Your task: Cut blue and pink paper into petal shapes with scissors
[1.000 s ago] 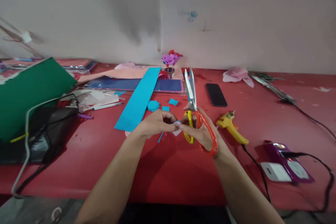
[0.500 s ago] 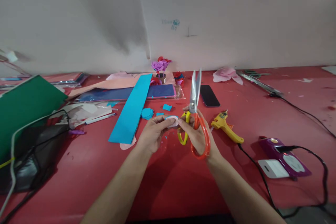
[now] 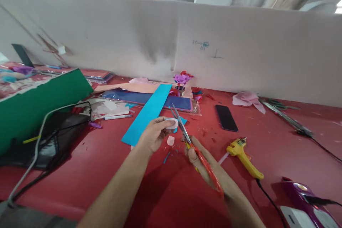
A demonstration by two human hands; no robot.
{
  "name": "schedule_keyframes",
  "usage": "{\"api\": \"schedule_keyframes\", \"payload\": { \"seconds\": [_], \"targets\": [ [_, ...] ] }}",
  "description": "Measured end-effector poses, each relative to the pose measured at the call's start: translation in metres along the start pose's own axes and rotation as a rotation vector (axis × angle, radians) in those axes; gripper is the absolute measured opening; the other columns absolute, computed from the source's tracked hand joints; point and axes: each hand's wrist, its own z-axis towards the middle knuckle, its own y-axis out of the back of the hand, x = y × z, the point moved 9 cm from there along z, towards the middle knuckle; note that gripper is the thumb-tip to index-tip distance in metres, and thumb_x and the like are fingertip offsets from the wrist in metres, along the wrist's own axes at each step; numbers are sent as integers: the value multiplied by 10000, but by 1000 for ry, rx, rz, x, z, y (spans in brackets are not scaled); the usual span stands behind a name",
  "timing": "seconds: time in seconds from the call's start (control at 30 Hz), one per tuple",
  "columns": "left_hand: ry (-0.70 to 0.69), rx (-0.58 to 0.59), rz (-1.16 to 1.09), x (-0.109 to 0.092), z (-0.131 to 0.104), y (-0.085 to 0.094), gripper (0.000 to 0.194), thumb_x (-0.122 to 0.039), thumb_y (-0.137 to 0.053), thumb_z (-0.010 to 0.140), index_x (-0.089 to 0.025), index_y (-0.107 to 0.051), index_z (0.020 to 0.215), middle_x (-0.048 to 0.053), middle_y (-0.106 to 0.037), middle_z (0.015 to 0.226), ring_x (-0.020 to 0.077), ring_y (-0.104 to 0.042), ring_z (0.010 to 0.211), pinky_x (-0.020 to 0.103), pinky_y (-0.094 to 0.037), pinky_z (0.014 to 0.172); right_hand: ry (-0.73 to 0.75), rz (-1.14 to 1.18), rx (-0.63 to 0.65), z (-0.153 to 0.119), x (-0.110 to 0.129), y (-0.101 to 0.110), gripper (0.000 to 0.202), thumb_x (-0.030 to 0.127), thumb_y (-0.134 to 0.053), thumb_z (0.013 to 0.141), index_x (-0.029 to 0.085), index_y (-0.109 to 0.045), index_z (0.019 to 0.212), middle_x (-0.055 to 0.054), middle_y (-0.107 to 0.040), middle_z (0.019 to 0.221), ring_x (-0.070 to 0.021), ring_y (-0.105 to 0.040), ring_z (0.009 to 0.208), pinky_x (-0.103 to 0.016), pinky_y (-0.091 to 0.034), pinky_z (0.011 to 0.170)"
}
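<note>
My left hand [image 3: 155,134] pinches a small pale pink paper piece [image 3: 174,125] with a blue edge between thumb and fingers. My right hand [image 3: 199,158] is closed round the orange and yellow handles of the scissors [image 3: 184,128]. Their blades are a little apart and point up and left, close beside the paper's right side; whether they touch it I cannot tell. Below the hands, a loose pale scrap [image 3: 170,140] and a thin blue sliver [image 3: 166,157] lie on the red table. Behind my left hand lies a long blue strip [image 3: 145,117].
To the right are a yellow glue gun [image 3: 243,156], a black phone [image 3: 226,118] and a purple device [image 3: 301,194] with a cable. Purple paper flowers [image 3: 183,78] stand at the back. Green sheet [image 3: 50,96], cables and a white pen [image 3: 117,117] occupy the left.
My right hand has swung the scissors from upright to slanting at the paper, and no longer touches the paper with its fingers. A pale scrap now shows on the table. The view turned left and up.
</note>
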Motion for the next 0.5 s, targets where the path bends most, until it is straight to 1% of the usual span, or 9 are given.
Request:
{"api": "schedule_keyframes", "payload": {
  "seconds": [0.1,0.2,0.37,0.5],
  "targets": [
    [7,-14,33,1,0,2,123,-169,-782,605,-120,-688,665,17,-670,671,79,-606,624,167,-456,577,-19,22,18,4,-8,0,600,722,-409,828,217,-512,1137,40,-413,623,-95,-342,490,-224,-292,466],
    [7,-17,32,1,1,3,111,-164,-776,599,-122,-687,650,16,-667,660,81,-606,621,169,-457,576,-21,19,19,4,-11,0,590,723,-420,822,226,-519,1125,45,-407,605,-90,-325,472,-217,-274,448],
    [8,-19,22,0,2,3,120,-166,-781,578,-125,-675,616,14,-658,631,85,-599,607,182,-463,586,-16,21,-1,3,-8,2,601,739,-417,810,224,-528,1101,36,-441,617,-89,-341,462,-219,-282,438],
    [12,-19,25,0,2,3,120,-166,-781,577,-126,-674,615,13,-658,633,85,-597,607,186,-466,595,-16,53,-32,2,-5,1,588,735,-439,803,213,-539,1054,41,-439,608,-74,-314,439,-212,-268,417]
  ]
}}
